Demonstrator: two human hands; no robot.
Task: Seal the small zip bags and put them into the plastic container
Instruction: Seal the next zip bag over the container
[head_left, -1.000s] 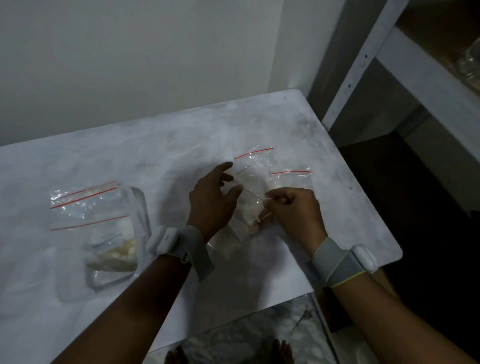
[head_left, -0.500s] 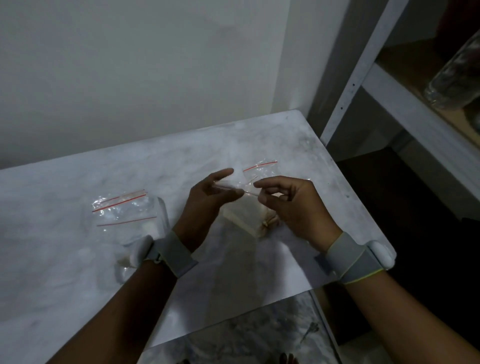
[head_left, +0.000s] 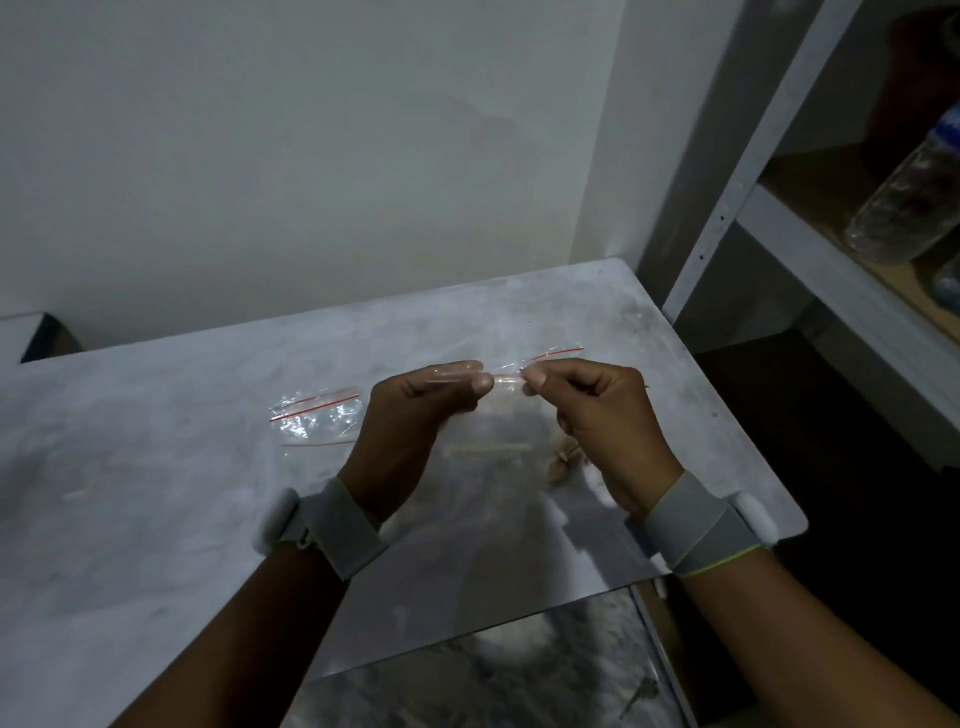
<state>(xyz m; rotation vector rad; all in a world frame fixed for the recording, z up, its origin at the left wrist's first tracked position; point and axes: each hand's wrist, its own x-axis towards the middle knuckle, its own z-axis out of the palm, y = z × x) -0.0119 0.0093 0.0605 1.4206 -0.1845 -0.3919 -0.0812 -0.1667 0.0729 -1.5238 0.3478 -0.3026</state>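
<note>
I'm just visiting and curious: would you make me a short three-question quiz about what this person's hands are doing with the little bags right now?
1. True or false: both hands pinch the top edge of one zip bag held above the table.
2. What colour are the strips on the bags lying by the left hand?
3. Beyond the right hand, on the table, lies: A) a spoon, B) another zip bag, C) a cup.

Key: 1 true; 2 red; 3 B.

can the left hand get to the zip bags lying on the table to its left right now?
Probably not yet: the left hand and right hand both pinch the held zip bag. Path to the bags on the table looks unobstructed once it lets go.
</note>
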